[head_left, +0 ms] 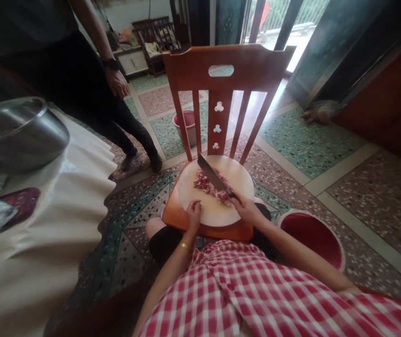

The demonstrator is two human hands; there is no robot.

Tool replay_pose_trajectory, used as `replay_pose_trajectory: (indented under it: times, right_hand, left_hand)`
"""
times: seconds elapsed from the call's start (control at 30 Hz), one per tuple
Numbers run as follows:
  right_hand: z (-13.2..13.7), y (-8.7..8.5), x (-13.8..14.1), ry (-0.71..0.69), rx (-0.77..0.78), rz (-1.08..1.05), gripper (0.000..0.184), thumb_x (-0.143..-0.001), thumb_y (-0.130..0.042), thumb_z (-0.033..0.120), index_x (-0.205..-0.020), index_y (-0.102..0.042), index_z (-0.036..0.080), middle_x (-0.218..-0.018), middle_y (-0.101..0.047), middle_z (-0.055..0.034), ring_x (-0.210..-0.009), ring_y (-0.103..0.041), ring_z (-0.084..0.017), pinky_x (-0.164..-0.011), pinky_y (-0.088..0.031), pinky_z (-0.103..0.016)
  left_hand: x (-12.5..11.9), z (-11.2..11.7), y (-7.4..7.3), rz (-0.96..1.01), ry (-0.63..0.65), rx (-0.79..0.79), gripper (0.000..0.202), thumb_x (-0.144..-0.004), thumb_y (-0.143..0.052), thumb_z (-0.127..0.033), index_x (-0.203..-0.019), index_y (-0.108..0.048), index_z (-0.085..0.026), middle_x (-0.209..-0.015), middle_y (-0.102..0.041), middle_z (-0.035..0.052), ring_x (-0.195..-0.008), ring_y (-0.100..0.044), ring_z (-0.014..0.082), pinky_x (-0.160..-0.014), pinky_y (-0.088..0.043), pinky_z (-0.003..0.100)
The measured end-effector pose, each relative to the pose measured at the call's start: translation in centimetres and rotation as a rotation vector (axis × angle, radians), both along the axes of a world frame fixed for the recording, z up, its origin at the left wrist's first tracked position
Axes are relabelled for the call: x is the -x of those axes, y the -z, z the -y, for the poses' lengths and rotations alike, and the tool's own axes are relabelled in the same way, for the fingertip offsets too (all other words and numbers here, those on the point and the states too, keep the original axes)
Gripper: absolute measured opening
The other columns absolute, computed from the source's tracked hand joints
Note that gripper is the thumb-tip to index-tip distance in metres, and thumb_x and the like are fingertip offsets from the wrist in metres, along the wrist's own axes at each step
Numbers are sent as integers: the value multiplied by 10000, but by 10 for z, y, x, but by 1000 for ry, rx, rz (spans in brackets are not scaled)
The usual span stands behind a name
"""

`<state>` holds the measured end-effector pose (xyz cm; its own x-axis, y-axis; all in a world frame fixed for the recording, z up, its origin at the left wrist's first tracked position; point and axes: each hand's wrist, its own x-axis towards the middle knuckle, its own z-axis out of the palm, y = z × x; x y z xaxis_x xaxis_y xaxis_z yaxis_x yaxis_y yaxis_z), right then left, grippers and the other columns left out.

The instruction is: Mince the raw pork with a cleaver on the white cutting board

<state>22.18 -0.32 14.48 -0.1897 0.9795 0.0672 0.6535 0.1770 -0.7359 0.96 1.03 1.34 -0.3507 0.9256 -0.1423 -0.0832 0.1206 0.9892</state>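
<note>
A round pale cutting board (218, 213) lies on the seat of a wooden chair (221, 75). A heap of chopped pink meat (209, 186) sits on the board. My right hand (245, 207) is closed round the handle of a cleaver (211, 174), whose blade rests across the meat. My left hand (193, 213) rests on the board's near left part with its fingers curled in, just short of the meat.
A red bucket (311, 234) stands on the floor to the right. A smaller pink bucket (186, 124) is behind the chair. A person in dark clothes (81, 79) stands at the left by a white-clothed table (46, 224) with a steel bowl (14, 135).
</note>
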Motion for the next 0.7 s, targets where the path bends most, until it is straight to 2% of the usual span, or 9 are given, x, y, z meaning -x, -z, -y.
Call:
replay_pose_trajectory:
  times: [0.1, 0.17, 0.23, 0.27, 0.33, 0.4, 0.47, 0.6, 0.7]
  right_hand:
    - [-6, -46, 12, -12, -216, -58, 532, -923, -337, 298, -1429, -225, 177, -1332, -479, -108, -1183, -479, -213, -964, -401, -366]
    - [-12, -54, 22, -21, -366, -51, 536, -927, -323, 287, -1435, -203, 162, -1358, -445, -119, -1192, -468, -218, -977, -389, -377]
    - [-17, -38, 32, -42, -389, 20, 520, -928, -318, 280, -1426, -237, 158, -1328, -479, -129, -1149, -507, -225, -959, -408, -381]
    - [-18, -24, 35, -56, -332, 83, 507, -926, -322, 278, -1416, -270, 158, -1280, -525, -137, -1096, -548, -231, -925, -435, -376]
    - [-18, 6, 38, -100, -106, 250, 481, -924, -338, 269, -1393, -332, 167, -1098, -644, -136, -918, -637, -231, -809, -496, -351]
    - [-17, 24, 36, -112, 77, 369, 475, -924, -349, 274, -1391, -338, 186, -937, -697, -108, -785, -666, -224, -715, -514, -321]
    - [-15, 21, 33, -110, 98, 381, 482, -927, -346, 281, -1402, -313, 208, -926, -701, -91, -783, -666, -221, -705, -509, -306]
    - [-14, -11, 33, -97, -147, 230, 511, -936, -308, 284, -1436, -205, 241, -1226, -579, -89, -1011, -600, -218, -824, -477, -311]
    - [-13, -9, 36, -84, -159, 240, 513, -935, -316, 274, -1435, -212, 227, -1281, -533, -95, -1063, -573, -215, -862, -463, -314]
  left_hand:
    - [1, 0, 6, -32, 20, 1, 194, -721, -514, -305, -812, -586, -150, -627, -552, -18, -532, -485, 76, -513, -376, 189]
    - [3, 0, 9, -56, 34, 2, 198, -729, -511, -305, -819, -592, -148, -639, -565, -11, -545, -498, 81, -525, -385, 191]
    - [5, 1, 11, -75, 49, -6, 202, -737, -506, -303, -825, -598, -146, -658, -577, -2, -575, -518, 88, -547, -398, 194]
    - [5, 1, 12, -84, 55, -12, 203, -740, -503, -300, -828, -602, -146, -670, -583, 2, -594, -528, 92, -561, -404, 196]
    - [6, 2, 12, -102, 58, -24, 200, -742, -498, -290, -829, -608, -148, -687, -591, 7, -620, -537, 98, -584, -410, 200]
    - [6, 3, 12, -111, 62, -24, 193, -739, -497, -279, -825, -613, -151, -687, -591, 6, -623, -534, 99, -590, -410, 202]
    - [5, 4, 11, -95, 71, -19, 186, -738, -495, -274, -821, -610, -153, -675, -584, 2, -611, -526, 96, -579, -406, 200]
    - [3, 6, 9, -66, 75, -23, 175, -742, -498, -276, -810, -603, -153, -663, -569, -6, -587, -506, 88, -555, -397, 191]
    - [3, 6, 8, -91, 73, -23, 174, -745, -499, -274, -809, -607, -154, -655, -569, -7, -575, -498, 87, -549, -396, 193]
